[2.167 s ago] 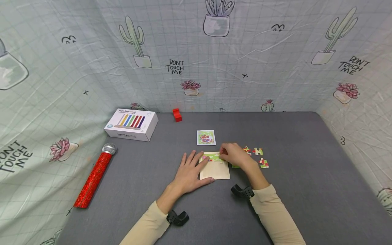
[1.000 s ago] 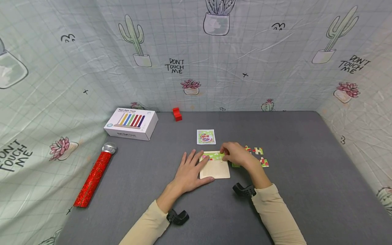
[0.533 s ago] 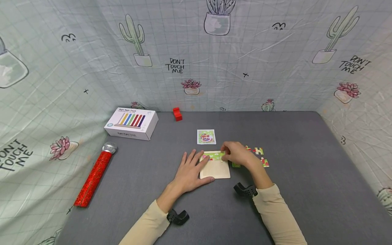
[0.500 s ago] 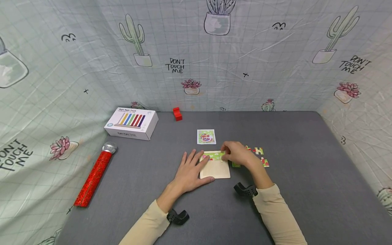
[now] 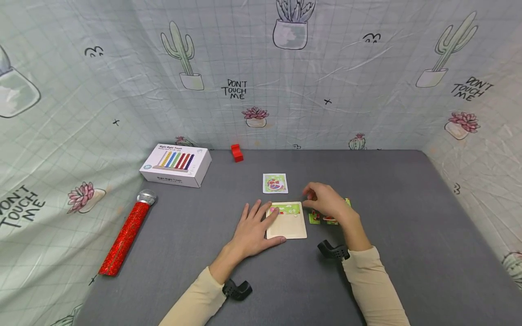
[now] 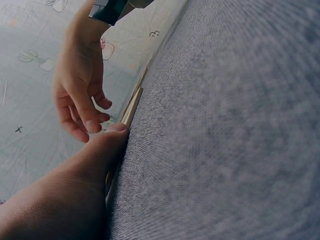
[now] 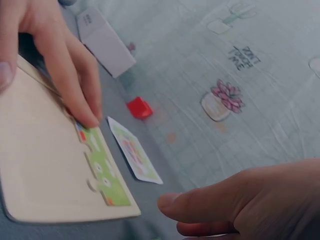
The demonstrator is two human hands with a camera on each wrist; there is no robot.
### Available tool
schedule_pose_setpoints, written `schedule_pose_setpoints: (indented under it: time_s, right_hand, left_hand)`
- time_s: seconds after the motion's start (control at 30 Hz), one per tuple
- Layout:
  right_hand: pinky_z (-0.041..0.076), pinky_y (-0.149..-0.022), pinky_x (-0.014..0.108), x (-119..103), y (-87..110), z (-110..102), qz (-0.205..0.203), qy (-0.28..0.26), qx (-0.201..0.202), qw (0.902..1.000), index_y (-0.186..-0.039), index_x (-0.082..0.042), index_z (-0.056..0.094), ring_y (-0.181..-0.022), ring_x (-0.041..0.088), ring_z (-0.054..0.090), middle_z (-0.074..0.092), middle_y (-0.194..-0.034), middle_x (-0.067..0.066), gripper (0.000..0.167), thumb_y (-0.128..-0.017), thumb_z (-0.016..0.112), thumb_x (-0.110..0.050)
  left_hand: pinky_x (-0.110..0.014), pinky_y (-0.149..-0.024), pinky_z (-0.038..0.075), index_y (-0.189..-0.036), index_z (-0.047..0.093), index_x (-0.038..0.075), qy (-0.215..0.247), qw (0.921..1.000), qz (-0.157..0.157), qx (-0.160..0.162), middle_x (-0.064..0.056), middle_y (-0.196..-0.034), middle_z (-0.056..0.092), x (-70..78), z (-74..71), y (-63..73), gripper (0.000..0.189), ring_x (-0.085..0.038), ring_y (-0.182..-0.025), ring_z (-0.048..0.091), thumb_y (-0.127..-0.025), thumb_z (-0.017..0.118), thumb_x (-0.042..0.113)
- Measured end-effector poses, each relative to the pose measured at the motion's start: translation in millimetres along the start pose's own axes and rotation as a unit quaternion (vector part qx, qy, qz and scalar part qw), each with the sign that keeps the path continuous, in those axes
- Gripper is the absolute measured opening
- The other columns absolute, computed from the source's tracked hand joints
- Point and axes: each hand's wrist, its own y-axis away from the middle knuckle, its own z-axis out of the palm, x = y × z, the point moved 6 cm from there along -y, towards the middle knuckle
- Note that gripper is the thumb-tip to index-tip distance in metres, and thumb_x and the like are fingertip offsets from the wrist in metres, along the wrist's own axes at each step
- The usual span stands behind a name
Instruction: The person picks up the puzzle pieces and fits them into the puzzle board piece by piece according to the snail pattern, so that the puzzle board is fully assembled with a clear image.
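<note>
My left hand (image 5: 249,233) rests spread on the left side of a pale wooden puzzle tray (image 5: 287,228), index fingertip on the joined pieces, thumb at the near edge. A strip of green jigsaw pieces (image 7: 106,172) lies joined along the tray's far side; the rest of its bed is bare wood. My right hand (image 5: 326,201) hovers just right of the tray, fingers loosely bent with nothing between them, as the left wrist view shows of the right hand (image 6: 80,85) too. Under it lie loose jigsaw pieces (image 5: 314,218), partly hidden by the hand and wrist.
A picture card (image 5: 274,184) lies beyond the tray. Farther back are a small red block (image 5: 237,153) and a white box (image 5: 175,165) with a colourful bead picture. A glittery red microphone (image 5: 126,235) lies at the left. A printed cloth (image 5: 302,90) hangs behind the table.
My right hand has left the tray's far right corner, where its fingers were on the end of the strip, and moved rightward over the loose pieces. The left hand stays put.
</note>
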Motion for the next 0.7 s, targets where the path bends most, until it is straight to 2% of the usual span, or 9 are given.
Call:
schedule_pose_setpoints:
  time_s: [0.33, 0.57, 0.7]
  right_hand:
    - [0.052, -0.08, 0.042, 21, 1.7, -10, 0.028, -0.001, 0.016, 0.9995, -0.116, -0.001, 0.065, -0.093, 0.026, 0.06, 0.064, -0.103, 0.014, 0.03, -0.09, 0.074, -0.013]
    - [0.051, -0.083, 0.047, 30, 0.5, -10, 0.016, 0.015, 0.022, 0.9995, -0.119, 0.001, 0.065, -0.096, 0.03, 0.059, 0.062, -0.107, 0.017, 0.037, -0.086, 0.077, -0.011]
    - [0.051, -0.085, 0.047, 33, 0.2, -7, 0.022, 0.012, 0.008, 0.9997, -0.122, 0.001, 0.064, -0.098, 0.03, 0.06, 0.061, -0.111, 0.018, 0.039, -0.087, 0.077, -0.01]
  left_hand:
    - [-0.062, -0.123, 0.014, -0.155, 0.039, 0.027, -0.001, 0.9999, -0.007, -0.013, -0.005, -0.163, 0.032, -1.5, 3.1, -1.0, 0.087, -0.033, -0.155, 0.022, -0.086, 0.051, 0.078]
    - [-0.061, -0.124, 0.013, -0.156, 0.037, 0.026, 0.002, 0.9999, -0.009, -0.011, -0.005, -0.164, 0.03, -1.9, 4.1, -1.1, 0.088, -0.033, -0.155, 0.021, -0.086, 0.051, 0.077]
    - [-0.061, -0.123, 0.014, -0.156, 0.039, 0.026, 0.003, 1.0, -0.004, -0.001, -0.006, -0.164, 0.031, -1.6, 3.6, -0.9, 0.087, -0.034, -0.154, 0.023, -0.086, 0.054, 0.075]
